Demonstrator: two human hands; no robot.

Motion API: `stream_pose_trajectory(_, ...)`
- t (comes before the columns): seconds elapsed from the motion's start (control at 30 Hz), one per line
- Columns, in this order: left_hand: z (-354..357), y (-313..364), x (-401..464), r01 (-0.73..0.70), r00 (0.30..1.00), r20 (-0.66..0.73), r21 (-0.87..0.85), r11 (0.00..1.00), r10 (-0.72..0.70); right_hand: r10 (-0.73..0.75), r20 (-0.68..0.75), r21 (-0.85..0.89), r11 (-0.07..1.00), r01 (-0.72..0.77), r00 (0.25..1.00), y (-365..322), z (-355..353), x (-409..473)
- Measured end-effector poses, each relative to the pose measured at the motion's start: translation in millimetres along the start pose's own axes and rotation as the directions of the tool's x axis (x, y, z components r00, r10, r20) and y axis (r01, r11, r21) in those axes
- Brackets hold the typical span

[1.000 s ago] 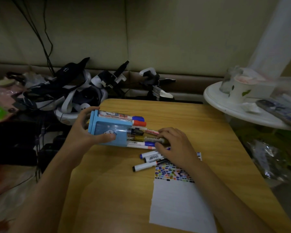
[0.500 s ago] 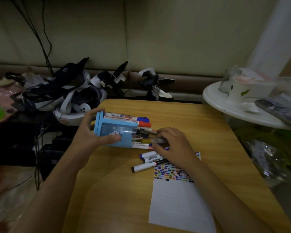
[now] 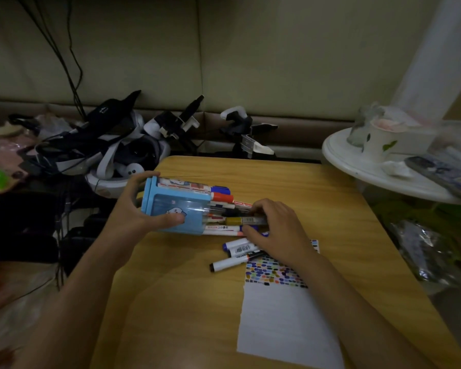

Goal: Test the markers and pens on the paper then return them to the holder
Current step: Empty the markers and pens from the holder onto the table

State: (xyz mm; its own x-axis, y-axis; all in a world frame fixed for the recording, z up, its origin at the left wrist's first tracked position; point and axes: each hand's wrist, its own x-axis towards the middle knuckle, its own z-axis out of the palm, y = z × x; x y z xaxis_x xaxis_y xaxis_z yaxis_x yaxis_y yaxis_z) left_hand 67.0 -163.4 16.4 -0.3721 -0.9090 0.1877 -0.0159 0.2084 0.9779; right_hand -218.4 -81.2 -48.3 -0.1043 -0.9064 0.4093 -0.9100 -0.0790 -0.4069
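Your left hand (image 3: 141, 211) grasps tipped holder (image 3: 176, 209); right hand (image 3: 277, 230) curls round marker (image 3: 246, 221) at holder's right opening; loose markers (image 3: 237, 253) nearer, on surface (image 3: 317, 198).

Both forearms reach in from the bottom edge, bare, angled toward each other. The left hand (image 3: 141, 209) has its fingers curled over the top and its thumb pressed flat along the near side of what it grips. The right hand (image 3: 277, 230) lies palm down, knuckles raised, fingers curled and fingertips pointing left.
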Motion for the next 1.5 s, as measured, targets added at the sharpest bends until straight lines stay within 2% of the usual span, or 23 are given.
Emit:
stream_pose_trajectory(0.2,0,2,1,-0.002,1.000,0.001,0.026,1.000,0.002,-0.046,0.019,-0.052,0.998,0.047,0.999,1,-1,-2)
stream_pose_trajectory(0.47,-3,2,2,-0.001,1.000,0.020,0.058,0.998,0.000,-0.010,0.005,0.004,1.000,0.010,1.000,-2,-2,-2)
stream_pose_trajectory(0.73,1,-1,3,0.034,0.998,0.041,0.091,0.995,-0.037,-0.028,0.034,-0.062,0.998,0.030,0.999,2,0,-2)
stream_pose_trajectory(1.03,-7,2,3,0.029,0.999,0.040,0.115,0.993,-0.033,0.020,0.018,0.009,1.000,-0.020,1.000,-2,-3,-3)
stream_pose_trajectory(1.23,-11,2,1,0.057,0.996,0.058,0.114,0.992,-0.064,-0.006,0.046,-0.064,0.998,0.009,0.999,1,-1,-2)
stream_pose_trajectory(1.5,-6,8,0,-0.002,0.999,0.037,0.122,0.993,-0.002,0.004,0.041,-0.035,0.999,-0.002,0.999,3,0,-1)
